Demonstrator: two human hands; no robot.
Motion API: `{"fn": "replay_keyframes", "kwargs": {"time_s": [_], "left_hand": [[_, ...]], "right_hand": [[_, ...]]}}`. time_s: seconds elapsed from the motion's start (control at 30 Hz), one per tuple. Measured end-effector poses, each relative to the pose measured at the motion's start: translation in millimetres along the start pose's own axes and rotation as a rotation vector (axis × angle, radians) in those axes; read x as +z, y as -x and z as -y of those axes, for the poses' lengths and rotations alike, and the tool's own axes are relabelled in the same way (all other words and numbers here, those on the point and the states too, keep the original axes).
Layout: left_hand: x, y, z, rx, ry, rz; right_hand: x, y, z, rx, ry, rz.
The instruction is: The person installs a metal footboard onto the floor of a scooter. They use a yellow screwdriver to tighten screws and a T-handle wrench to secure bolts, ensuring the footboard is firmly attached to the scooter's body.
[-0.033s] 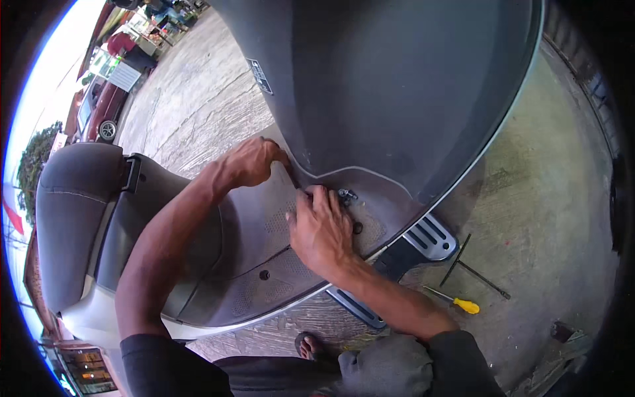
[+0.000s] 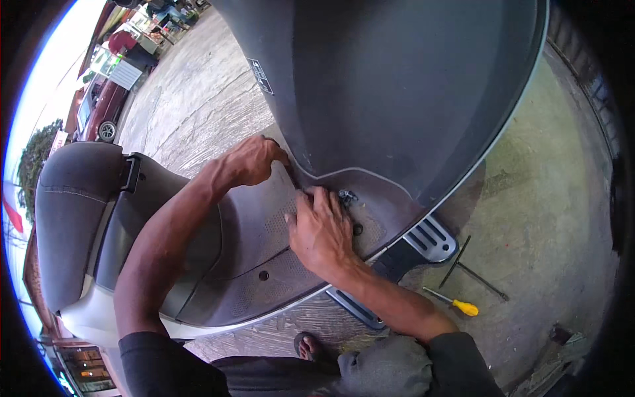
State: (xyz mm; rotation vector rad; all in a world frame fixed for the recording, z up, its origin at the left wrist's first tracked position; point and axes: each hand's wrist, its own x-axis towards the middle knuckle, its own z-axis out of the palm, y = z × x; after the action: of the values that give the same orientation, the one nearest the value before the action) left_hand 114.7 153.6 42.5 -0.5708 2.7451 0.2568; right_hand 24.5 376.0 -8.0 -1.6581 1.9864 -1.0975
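Grey scooter (image 2: 397,86) below, floorboard (image 2: 264,264) dotted and dusty. Left hand (image 2: 251,161) curled over the floorboard's far edge where it meets the front panel, fingers hooked together on that edge. Right hand (image 2: 322,228) flat on the floorboard, fingertips at a small metal fitting (image 2: 346,196) near the panel's foot; cannot tell if pinched on it. Seat (image 2: 66,218) at left. On the concrete (image 2: 549,218) at right, well apart from both hands: yellow-handled screwdriver (image 2: 454,303), T-shaped wrench (image 2: 471,266). Chrome footrest (image 2: 431,239) beside the floorboard.
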Motion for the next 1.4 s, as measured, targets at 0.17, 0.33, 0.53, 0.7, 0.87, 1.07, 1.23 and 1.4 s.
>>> {"fn": "replay_keyframes", "kwargs": {"time_s": [0.17, 0.33, 0.53, 0.7, 0.87, 1.07, 1.23, 1.4], "left_hand": [[-11, -6, -13, 0.005, -0.028, 0.058], [-5, -5, -10, -0.007, -0.056, 0.040], [-15, -1, -22, -0.043, -0.053, 0.048], [-15, 8, -20, 0.035, 0.013, 0.013], [-29, 3, -35, -0.083, 0.105, 0.137], [-14, 4, -7, 0.047, 0.348, 0.140], [-24, -1, 11, -0.039, 0.189, 0.205], [-8, 0, 24, 0.003, 0.114, 0.142]], "right_hand": [[-7, 2, -6, 0.013, -0.117, 0.038], [-12, 0, 4, 0.090, -0.188, 0.137], [-14, 15, 5, -0.019, -0.068, 0.230], [-17, 23, 16, -0.281, 0.223, 0.078], [-16, -45, 20, -0.468, -0.411, 0.163], [-47, -89, 16, -0.629, -0.839, 0.337], [38, -75, 8, -0.766, -0.391, 0.485], [18, -93, 29, -0.502, -0.571, 0.565]]}}
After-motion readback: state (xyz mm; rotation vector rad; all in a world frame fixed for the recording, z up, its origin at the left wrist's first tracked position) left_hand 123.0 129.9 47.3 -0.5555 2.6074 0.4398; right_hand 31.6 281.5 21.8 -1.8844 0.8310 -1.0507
